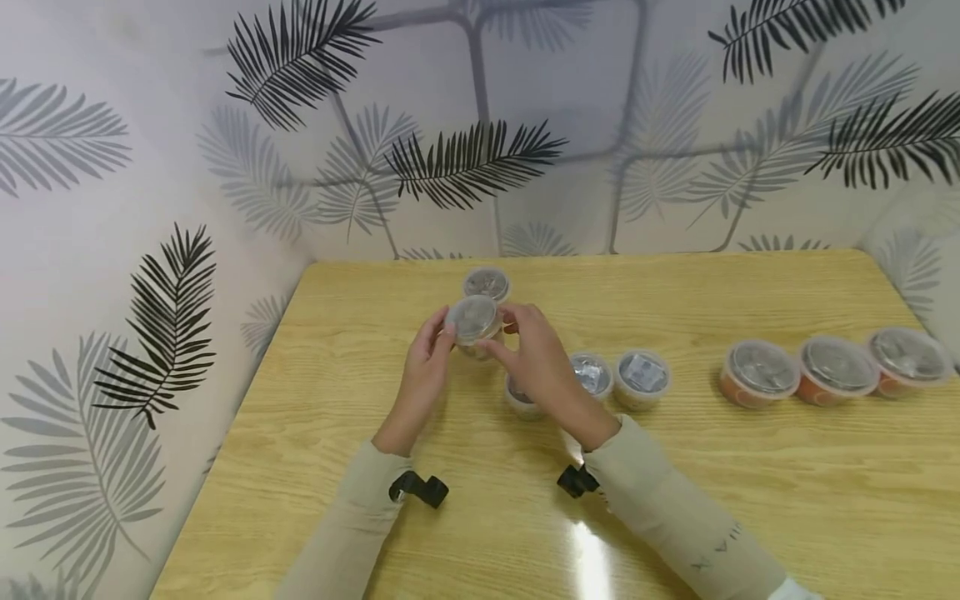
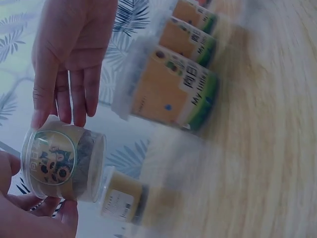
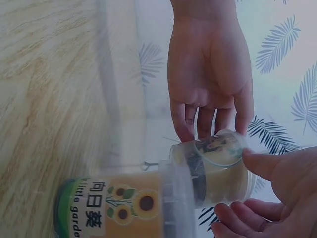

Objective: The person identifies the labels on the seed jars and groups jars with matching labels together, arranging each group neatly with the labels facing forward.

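Both hands hold one small lidded plastic tub (image 1: 474, 321) above the table. My left hand (image 1: 427, 362) grips its left side, thumb towards me; my right hand (image 1: 536, 354) pinches the other side between thumb and fingers. In the left wrist view the held tub (image 2: 64, 166) is see-through, with a round animal sticker and a dark layer at one end. Just behind it, another lidded tub (image 1: 486, 283) stands on the table. Partly under my right forearm are several similar tubs, including one with a silvery packet under its lid (image 1: 642, 379). A sunflower label (image 3: 119, 208) shows on one nearby.
Three tubs with orange sides (image 1: 760, 373) stand in a row on the right of the wooden table (image 1: 315, 400). A leaf-patterned wall (image 1: 555, 108) runs behind the table and along its left side. Each wrist bears a black camera mount (image 1: 420, 487).
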Demonstrator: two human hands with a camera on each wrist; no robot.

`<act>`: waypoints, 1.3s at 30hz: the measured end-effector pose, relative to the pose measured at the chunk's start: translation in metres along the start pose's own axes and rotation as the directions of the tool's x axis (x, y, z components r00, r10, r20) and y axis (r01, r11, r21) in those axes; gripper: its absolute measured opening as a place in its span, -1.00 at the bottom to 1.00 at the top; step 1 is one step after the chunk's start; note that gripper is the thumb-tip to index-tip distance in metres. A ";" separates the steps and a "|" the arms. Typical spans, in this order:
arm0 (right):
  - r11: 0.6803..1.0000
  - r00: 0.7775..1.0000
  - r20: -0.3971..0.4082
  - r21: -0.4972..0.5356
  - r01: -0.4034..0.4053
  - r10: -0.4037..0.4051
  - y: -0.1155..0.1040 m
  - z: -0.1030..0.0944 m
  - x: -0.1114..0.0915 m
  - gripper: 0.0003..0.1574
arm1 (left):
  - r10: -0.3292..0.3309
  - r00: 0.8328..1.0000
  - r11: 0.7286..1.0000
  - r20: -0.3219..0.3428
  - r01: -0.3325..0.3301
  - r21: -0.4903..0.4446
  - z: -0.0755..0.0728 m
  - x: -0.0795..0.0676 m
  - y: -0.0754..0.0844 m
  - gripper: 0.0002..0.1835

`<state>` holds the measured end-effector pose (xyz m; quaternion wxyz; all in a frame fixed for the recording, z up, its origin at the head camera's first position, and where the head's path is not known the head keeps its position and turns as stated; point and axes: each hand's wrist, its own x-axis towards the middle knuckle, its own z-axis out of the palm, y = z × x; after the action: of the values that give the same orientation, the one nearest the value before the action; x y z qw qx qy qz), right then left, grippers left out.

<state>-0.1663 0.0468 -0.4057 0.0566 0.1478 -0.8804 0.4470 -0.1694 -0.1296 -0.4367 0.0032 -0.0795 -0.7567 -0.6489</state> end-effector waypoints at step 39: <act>0.902 0.804 0.484 -0.065 0.428 -0.346 -0.007 0.028 -0.023 -0.55 | 0.060 0.998 0.998 -0.003 -0.060 -0.016 0.015 -0.033 0.026 -0.57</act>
<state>-0.1410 0.0252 -0.4221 -0.0515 0.4211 -0.8542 0.3007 -0.1322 -0.1150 -0.4168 0.0231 -0.1013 -0.7488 -0.6546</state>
